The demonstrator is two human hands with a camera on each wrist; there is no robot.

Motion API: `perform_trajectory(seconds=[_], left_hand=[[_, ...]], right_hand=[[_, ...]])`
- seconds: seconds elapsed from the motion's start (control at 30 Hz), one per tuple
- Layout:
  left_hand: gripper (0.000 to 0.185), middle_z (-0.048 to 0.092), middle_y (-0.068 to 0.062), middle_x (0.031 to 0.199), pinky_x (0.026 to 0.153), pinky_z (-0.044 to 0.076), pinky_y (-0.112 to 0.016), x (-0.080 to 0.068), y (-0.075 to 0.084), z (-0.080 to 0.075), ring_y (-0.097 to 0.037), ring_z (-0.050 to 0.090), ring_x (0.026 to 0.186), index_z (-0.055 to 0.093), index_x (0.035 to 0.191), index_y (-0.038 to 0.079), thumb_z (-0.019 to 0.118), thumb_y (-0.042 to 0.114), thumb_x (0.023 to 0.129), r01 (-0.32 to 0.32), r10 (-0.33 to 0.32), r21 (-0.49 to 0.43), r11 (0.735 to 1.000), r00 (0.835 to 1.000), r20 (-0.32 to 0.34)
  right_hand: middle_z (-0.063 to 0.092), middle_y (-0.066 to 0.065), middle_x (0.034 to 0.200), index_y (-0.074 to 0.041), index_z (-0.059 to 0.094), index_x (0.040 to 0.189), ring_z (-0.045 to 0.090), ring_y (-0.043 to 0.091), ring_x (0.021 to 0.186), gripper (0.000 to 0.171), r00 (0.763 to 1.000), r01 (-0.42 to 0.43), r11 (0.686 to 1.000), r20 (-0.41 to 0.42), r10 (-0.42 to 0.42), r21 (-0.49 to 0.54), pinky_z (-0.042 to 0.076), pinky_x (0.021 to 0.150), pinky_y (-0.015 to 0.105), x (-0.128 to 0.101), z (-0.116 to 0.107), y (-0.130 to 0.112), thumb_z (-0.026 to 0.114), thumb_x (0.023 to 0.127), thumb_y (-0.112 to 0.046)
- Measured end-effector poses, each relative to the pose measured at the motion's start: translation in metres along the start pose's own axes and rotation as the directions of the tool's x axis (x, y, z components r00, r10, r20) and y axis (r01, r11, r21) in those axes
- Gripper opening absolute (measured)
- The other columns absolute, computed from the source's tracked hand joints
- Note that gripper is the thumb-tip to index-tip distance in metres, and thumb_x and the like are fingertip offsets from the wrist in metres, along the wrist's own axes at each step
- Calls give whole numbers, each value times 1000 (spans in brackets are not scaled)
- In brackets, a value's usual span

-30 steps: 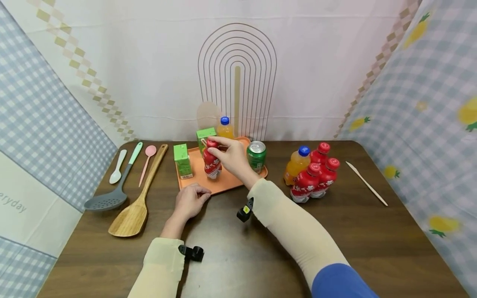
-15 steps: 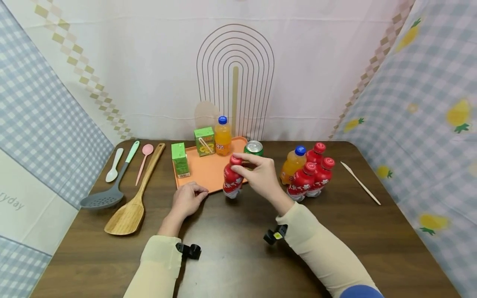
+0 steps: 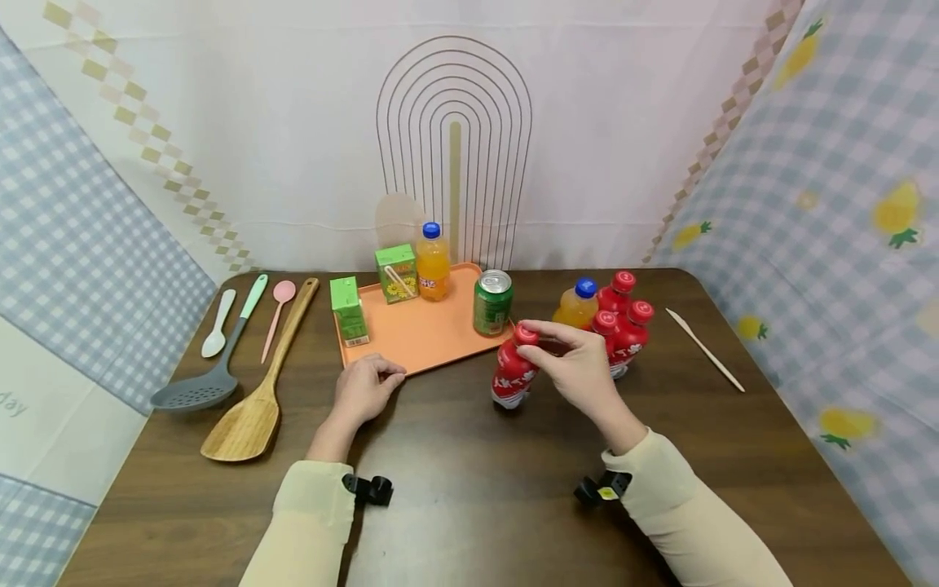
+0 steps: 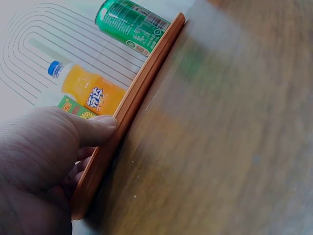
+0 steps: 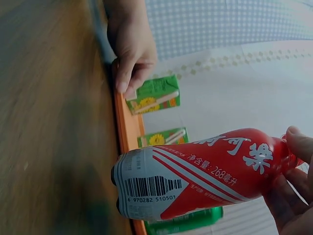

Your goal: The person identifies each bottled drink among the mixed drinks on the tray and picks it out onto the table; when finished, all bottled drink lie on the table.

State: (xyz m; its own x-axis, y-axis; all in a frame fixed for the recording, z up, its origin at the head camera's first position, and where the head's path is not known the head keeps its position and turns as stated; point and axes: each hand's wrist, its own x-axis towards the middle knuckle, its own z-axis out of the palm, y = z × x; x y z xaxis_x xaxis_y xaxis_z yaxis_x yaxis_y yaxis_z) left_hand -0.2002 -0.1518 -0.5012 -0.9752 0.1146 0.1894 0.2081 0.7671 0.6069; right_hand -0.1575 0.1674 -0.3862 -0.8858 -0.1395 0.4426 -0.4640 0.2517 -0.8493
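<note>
Our right hand (image 3: 579, 367) has its fingers (image 3: 546, 333) pinched round the red bottle (image 3: 511, 371) cap, bottle hanging at their 7 o'clock, while left-hand (image 3: 363, 390) fingers curl on the orange tray (image 3: 429, 334) edge.

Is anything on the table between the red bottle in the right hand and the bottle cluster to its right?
Nothing visible: the red bottle, held by the right hand, has only bare table toward the cluster.

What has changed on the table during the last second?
The right hand, gripping the red bottle by its neck, carried it rightward off the orange tray toward the bottle cluster. The left hand stayed holding the tray's near edge; the other drinks stayed put.
</note>
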Motion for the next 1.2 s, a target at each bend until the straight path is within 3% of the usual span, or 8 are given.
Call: perform_trajectory(seconds=[0.37,0.67,1.2], left_hand=[[6,67,6,82,65,42,-35,-1,1,-1,-14,58,72,78,86,20,73,22,87,-13,13,5,1000,1000,-10],[7,66,6,83,65,42,-34,1,5,-4,-14,57,71,78,87,19,72,23,88,2,-2,7,1000,1000,-2],[7,66,6,82,64,41,-33,-2,4,-2,-13,55,69,78,87,19,72,23,87,-11,11,8,1000,1000,-10]], right_hand=[[72,14,96,1,72,107,66,11,81,32,995,27,998,-90,-32,-56,54,67,23,-17,-27,6,79,76,0],[74,6,94,2,74,102,68,11,81,30,980,17,997,-195,-30,-70,54,71,25,-33,-56,7,80,73,4],[73,9,94,4,73,103,69,8,81,32,966,-27,993,-260,-5,-117,53,72,21,-50,-87,19,80,72,7]])
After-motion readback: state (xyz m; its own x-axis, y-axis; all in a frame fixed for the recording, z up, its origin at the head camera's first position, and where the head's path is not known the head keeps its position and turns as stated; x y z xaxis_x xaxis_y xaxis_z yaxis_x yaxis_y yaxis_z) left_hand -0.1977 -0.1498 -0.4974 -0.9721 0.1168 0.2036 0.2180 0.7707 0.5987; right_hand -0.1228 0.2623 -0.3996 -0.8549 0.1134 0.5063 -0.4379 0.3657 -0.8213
